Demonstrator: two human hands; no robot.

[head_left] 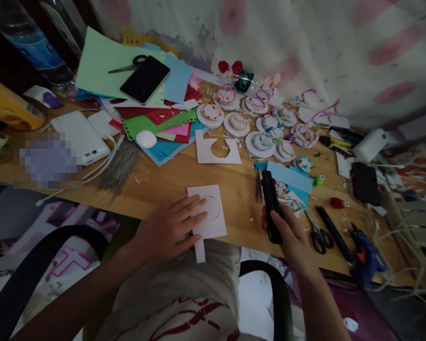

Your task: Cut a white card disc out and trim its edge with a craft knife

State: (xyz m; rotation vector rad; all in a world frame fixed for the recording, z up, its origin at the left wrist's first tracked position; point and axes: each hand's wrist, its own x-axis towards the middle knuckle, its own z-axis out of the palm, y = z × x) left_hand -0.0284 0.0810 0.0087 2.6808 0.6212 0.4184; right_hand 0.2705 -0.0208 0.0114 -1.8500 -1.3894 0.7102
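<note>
Left hand [173, 227]: my fingers lie slightly spread on the circle-marked white card [215, 225].
Right hand [291, 232]: my fingers wrap a black stapler [270, 201].
White card: at the table's [156, 182] near edge.

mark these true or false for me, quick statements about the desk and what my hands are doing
1. The left hand rests on a white card with a circle drawn on it. True.
2. The right hand is empty. False: the right hand holds a black tool.
3. The phone lies on a pale green sheet. True.
4. The glue gun lies left of the scissors on the bare wood. False: the glue gun is to their right.
</note>
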